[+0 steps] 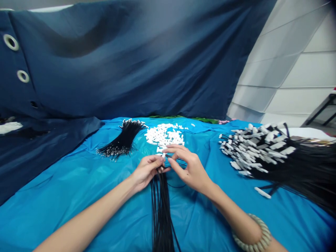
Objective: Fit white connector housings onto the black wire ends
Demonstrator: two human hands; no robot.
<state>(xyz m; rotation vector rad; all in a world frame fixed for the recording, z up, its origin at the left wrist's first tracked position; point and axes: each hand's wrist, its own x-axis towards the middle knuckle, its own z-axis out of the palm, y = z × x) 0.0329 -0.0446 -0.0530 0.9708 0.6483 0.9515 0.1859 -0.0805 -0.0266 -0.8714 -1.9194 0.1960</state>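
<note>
Black wires [160, 210] run in a bundle up from the near edge into the left hand [145, 171], pinched shut at their tips. Right hand [190, 168] pinches a small white connector [163, 154] against them. Loose connector heap [165, 134] lies just beyond on the blue surface [78, 182]. Best grip close to the tip, feed straight.

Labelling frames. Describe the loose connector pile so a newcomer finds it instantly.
Start at the blue sheet on the table. Just beyond the two hands, mid-table, lies the connector pile. It is the only heap of loose white pieces with no wires; the wire bundle to its left is bare black, the capped wires to its right mixed.
</note>
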